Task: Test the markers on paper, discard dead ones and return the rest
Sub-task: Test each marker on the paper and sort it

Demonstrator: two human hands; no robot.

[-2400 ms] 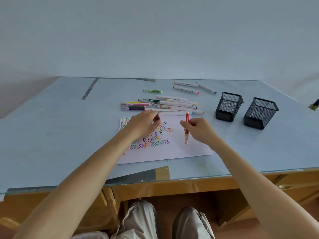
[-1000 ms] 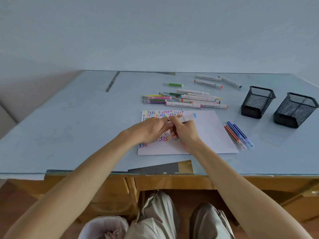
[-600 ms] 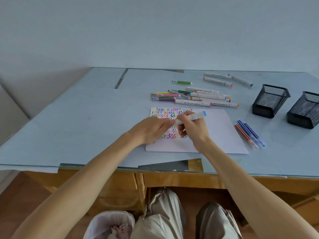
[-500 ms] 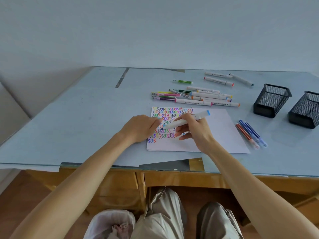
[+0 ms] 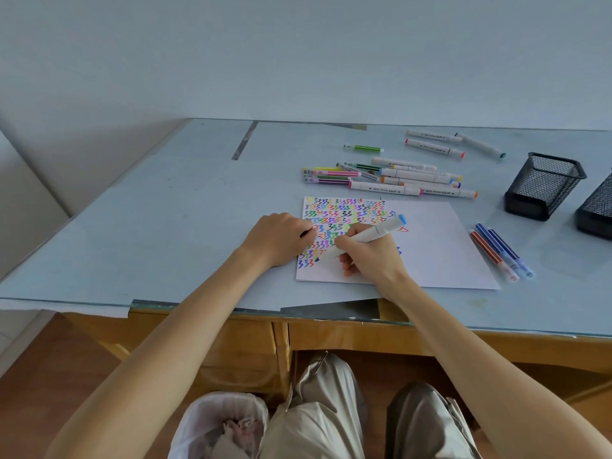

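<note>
My right hand [image 5: 367,256] grips a white marker [image 5: 374,235] with a blue end, held like a pen. Its tip touches the lower left of the white paper [image 5: 430,246], just below rows of coloured zigzag marks. My left hand [image 5: 278,236] rests as a fist on the paper's left edge, and a small dark cap peeks out between its fingers. A loose pile of markers [image 5: 397,180] lies behind the paper. Three thin markers [image 5: 500,251], one red and two blue, lie side by side to the right of the paper.
Two black mesh cups [image 5: 543,187] [image 5: 596,210] stand at the right. A green marker [image 5: 362,148] and three white ones [image 5: 433,147] lie further back. A lined waste bin [image 5: 218,425] sits on the floor by my left knee. The glass desk edge runs close in front.
My hands pulled the cap off the white marker, then the left hand drew away to the paper's left edge. The right hand lowered the tip to the paper's lower left.
</note>
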